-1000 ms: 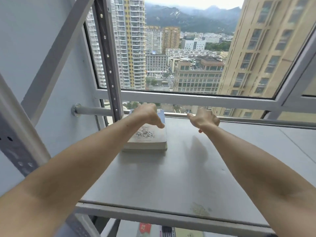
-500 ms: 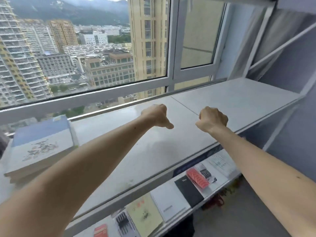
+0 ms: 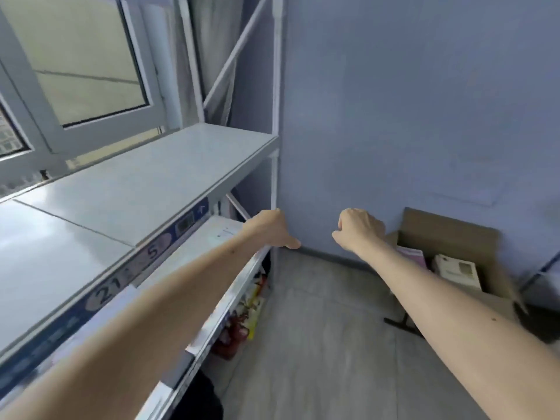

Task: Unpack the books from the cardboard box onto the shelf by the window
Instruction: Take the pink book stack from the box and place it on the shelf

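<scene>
An open cardboard box (image 3: pixel 448 234) stands on the floor at the right, against the blue wall. Inside it I see a pink-topped book (image 3: pixel 412 256) and a pale cream book (image 3: pixel 457 269). The white metal shelf (image 3: pixel 145 180) runs along the window on the left, its top board bare in this view. My left hand (image 3: pixel 268 230) hangs curled in the air past the shelf's right end, holding nothing. My right hand (image 3: pixel 357 230) is also loosely closed and empty, left of the box and apart from it.
A lower shelf board (image 3: pixel 212 237) lies under the top one, with colourful items (image 3: pixel 245 316) beneath it near the floor. Grey floor (image 3: pixel 318 344) stretches between shelf and box. A dark T-shaped bar (image 3: pixel 400 322) lies on the floor in front of the box.
My view has swung right from the window and the stacked books to the room's corner. The book stack has left the view and the cardboard box has come in. Both hands stay empty.
</scene>
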Tool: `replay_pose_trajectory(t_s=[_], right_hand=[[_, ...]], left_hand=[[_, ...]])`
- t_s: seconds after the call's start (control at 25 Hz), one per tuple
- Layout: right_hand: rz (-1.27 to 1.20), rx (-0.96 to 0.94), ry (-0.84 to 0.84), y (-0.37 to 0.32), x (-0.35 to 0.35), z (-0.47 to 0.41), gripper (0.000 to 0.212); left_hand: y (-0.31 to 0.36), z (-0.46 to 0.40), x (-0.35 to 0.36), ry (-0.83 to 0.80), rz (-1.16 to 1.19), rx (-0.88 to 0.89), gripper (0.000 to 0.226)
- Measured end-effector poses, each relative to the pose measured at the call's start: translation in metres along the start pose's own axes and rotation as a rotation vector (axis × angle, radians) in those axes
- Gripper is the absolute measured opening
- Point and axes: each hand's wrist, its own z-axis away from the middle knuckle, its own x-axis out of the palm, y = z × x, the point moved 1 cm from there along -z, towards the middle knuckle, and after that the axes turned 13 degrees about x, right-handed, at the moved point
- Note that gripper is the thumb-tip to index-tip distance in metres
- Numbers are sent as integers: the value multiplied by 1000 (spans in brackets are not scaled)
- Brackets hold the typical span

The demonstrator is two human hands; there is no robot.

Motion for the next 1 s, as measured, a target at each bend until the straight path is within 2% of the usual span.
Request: replay_pose_trajectory(t_s=[0.12, 0.2, 0.32, 0.36, 0.48, 0.68, 0.76, 0.92, 1.0], right_hand=[[25, 71, -17, 82, 11, -37, 32], [9, 118, -57, 128, 20, -58, 34], [17, 223, -94, 191, 34, -94, 22], [21, 261, -92, 209, 40, -106, 25], [29, 352, -103, 255, 57, -147, 35], [70, 455, -108, 319, 72, -227, 15], [92, 472, -106, 345, 82, -259, 15], [117, 497, -174, 399, 118, -323, 10], [127, 494, -206, 427, 140, -354, 9]], left_hand=[[62, -73, 38, -83, -11, 59, 40], [95, -117, 63, -136, -31, 94, 39], [140, -180, 99, -209, -44, 145, 37], [153, -201, 110, -225, -44, 155, 38], [186, -263, 133, -275, -38, 181, 38], [237, -369, 158, -337, -10, 272, 41], [254, -407, 170, -355, 19, 288, 42], [279, -476, 212, -419, 30, 243, 30], [289, -510, 237, -449, 15, 232, 35]])
